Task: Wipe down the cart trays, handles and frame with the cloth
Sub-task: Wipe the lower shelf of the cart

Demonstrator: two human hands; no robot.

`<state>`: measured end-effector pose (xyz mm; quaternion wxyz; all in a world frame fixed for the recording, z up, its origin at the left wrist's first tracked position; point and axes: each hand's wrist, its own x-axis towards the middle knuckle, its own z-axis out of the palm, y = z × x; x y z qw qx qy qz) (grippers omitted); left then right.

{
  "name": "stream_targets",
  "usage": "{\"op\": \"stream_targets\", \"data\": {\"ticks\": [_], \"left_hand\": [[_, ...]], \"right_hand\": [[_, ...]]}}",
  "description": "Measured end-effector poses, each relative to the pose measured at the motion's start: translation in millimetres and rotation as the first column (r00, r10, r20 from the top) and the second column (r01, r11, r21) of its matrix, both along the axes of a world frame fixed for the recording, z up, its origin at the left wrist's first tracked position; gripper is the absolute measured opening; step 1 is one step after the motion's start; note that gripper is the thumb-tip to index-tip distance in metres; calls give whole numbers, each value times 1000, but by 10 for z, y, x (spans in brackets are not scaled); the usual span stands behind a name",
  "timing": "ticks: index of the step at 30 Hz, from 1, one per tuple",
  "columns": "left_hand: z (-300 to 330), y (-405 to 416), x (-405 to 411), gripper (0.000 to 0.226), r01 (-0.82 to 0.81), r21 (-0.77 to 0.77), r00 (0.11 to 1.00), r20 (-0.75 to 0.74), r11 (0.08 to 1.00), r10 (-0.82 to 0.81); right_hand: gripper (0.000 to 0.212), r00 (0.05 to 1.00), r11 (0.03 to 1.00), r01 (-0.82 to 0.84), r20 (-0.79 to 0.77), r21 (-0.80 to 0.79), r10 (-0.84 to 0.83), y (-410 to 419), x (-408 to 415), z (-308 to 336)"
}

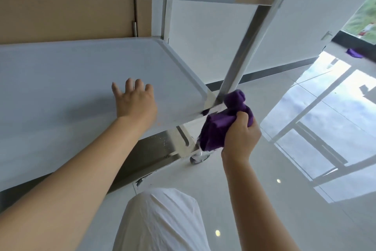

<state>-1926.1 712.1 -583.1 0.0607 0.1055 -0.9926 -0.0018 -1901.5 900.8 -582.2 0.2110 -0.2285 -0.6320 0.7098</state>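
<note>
The right hand [241, 135] is gripping the bunched cloth [221, 122] against the post [244, 47] at the tray [81, 71] corner; the left hand [134, 102] is lying spread on the tray. Pushing hard could roll the cart on its wheel [198, 158].

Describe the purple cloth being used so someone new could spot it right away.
Find the metal cart and follow its shiny upright post down to the middle tray corner. The bunched purple cloth is there, gripped by the right hand; a second purple cloth lies far off.

Head-worn view, steeply downward, close over cart [183, 71] corner and floor [264, 179]
</note>
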Motion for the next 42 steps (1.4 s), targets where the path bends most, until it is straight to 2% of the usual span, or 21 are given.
{"op": "stream_targets", "data": {"ticks": [3,4,7,8,10,13,16,21,23,27,30,34,42], "left_hand": [[20,297,-19,39,55,285,998,-53,957,-42],[0,404,-18,41,97,314,995,-64,945,-80],[-120,585,-34,53,183,158,983,-40,970,-179],[-137,587,-42,56,170,130,985,-29,977,-168],[-155,582,-47,59,156,98,988,-25,983,-155],[-158,621,-28,58,157,68,987,-23,985,-156],[-141,634,-29,60,147,49,989,-1,988,-148],[-114,661,-28,62,146,29,989,21,989,-147],[-104,678,-23,62,145,27,989,26,989,-146],[-95,721,-29,63,142,34,989,31,989,-143],[-89,731,-30,62,143,39,989,27,989,-144],[-91,698,-17,62,137,33,990,34,990,-138],[-92,685,-46,64,140,20,989,37,990,-140]], "right_hand": [[18,955,991,38,-287,-126,-73,86,-73,446],[22,925,994,1,-378,-112,-43,96,-152,563],[58,833,964,-258,-491,58,253,87,-487,776],[66,797,931,-351,-488,106,356,72,-581,806],[70,771,897,-407,-462,174,439,88,-676,813],[58,817,898,-350,-383,266,432,231,-695,750],[35,868,852,-232,-296,469,399,338,-768,745],[40,914,848,-72,-306,524,267,326,-970,938],[42,923,860,-25,-318,510,215,275,-981,997],[38,901,942,-100,-372,321,223,225,-1063,1117],[11,904,945,-113,-363,306,226,203,-1139,1168],[22,907,952,-118,-359,282,219,152,-1160,1135],[26,912,957,-165,-333,239,240,119,-1126,872]]}}
